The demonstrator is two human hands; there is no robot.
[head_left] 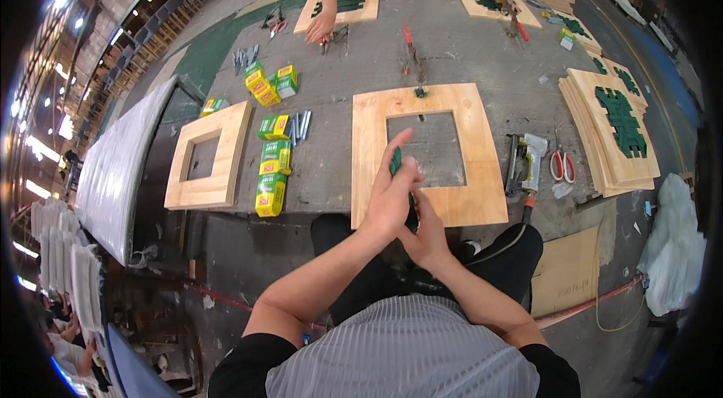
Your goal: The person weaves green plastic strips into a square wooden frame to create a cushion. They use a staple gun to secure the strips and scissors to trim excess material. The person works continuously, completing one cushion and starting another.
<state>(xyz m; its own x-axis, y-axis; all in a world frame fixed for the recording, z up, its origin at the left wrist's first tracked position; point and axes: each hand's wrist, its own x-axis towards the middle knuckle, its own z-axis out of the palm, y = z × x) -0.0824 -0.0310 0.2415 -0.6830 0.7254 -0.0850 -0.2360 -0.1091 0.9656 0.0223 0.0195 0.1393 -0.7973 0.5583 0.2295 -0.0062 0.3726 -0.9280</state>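
Note:
Both my hands are raised over the near part of a pale wooden frame [482, 161] with a square opening. My left hand [388, 198] has its index finger pointing forward, with a dark green strip, apparently webbing [395, 161], showing between finger and thumb. Just below and to the right, my right hand [429, 236] is closed around a lower part of the green material; the fingers hide much of it. The frame lies flat at the table's near edge. A small green piece [420, 91] sits by its far edge.
Left are another wooden frame [233, 149], yellow-green boxes [273, 181] and staple strips [300, 127]. A staple gun [533, 164], red-handled scissors [568, 167] and stacked frames with green webbing [621, 127] lie right. Beyond is a red-handled tool [409, 36]. Two people work across the table [331, 59].

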